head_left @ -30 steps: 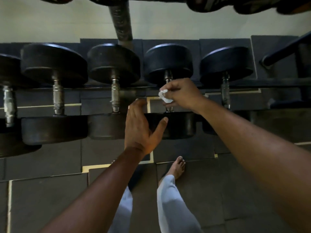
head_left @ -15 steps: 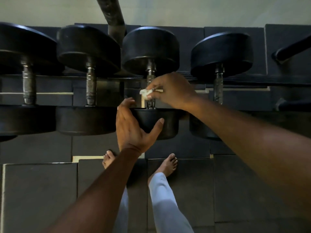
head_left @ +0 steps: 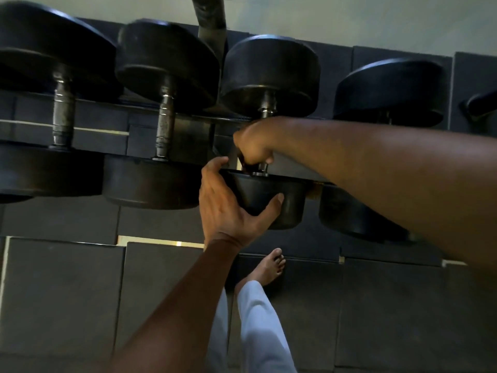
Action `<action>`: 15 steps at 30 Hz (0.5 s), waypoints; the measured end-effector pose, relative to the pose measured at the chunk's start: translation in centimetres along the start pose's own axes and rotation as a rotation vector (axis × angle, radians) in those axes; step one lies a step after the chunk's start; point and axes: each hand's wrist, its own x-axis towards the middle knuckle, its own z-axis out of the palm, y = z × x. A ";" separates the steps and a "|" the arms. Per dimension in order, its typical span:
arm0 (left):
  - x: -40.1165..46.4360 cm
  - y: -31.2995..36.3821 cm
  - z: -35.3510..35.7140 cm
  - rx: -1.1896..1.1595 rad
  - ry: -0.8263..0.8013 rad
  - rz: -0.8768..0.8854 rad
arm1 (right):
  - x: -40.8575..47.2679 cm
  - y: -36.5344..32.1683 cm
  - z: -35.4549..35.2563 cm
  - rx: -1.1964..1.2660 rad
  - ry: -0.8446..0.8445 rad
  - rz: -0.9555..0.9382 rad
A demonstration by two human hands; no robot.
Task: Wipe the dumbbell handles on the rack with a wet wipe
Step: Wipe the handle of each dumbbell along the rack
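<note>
Half a second before, our right grip had pinched the white wipe in plain sight at the top of the third dumbbell's handle; now it had slid down and wrapped its curled fingers round the lower part of that handle, and the wipe was hidden inside the fist, so we could not see it at all. Our left grip had moved from hovering beside the near head of that dumbbell to clasping it, thumb across its front face and fingers round its left side. The view had also drawn closer and tilted. The heads were thick, round, matte black discs, rubbery in look; the handles left of our grips, on the second dumbbell and the leftmost dumbbell, were dull grey metal with ringed collars and speckled wear. The rack beneath them was a dark flat rail. Right of our grips, the forearm covered the handle of the fourth dumbbell. The leftmost dumbbell was cut off by the frame edge. Below our grips lay dark floor tiles with pale seams, a bare foot and a light trouser leg.
</note>
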 end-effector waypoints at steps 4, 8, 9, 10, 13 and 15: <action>-0.1 -0.2 0.0 -0.010 -0.002 0.001 | -1.8 2.6 0.9 0.191 0.070 -0.114; 0.0 -0.1 -0.1 -0.032 -0.020 0.001 | -4.4 5.0 4.7 0.727 0.242 -0.141; 0.0 -0.1 -0.1 -0.032 -0.019 0.004 | -4.9 5.3 5.7 0.835 0.283 -0.117; 0.0 -0.1 -0.1 -0.028 -0.019 0.007 | -5.4 5.4 6.7 0.922 0.323 -0.083; 0.0 -0.2 0.0 -0.021 -0.022 0.016 | -5.9 6.0 9.4 1.130 0.397 0.024; 0.0 -0.3 0.0 -0.016 -0.026 0.014 | -5.9 6.3 10.7 1.182 0.433 0.095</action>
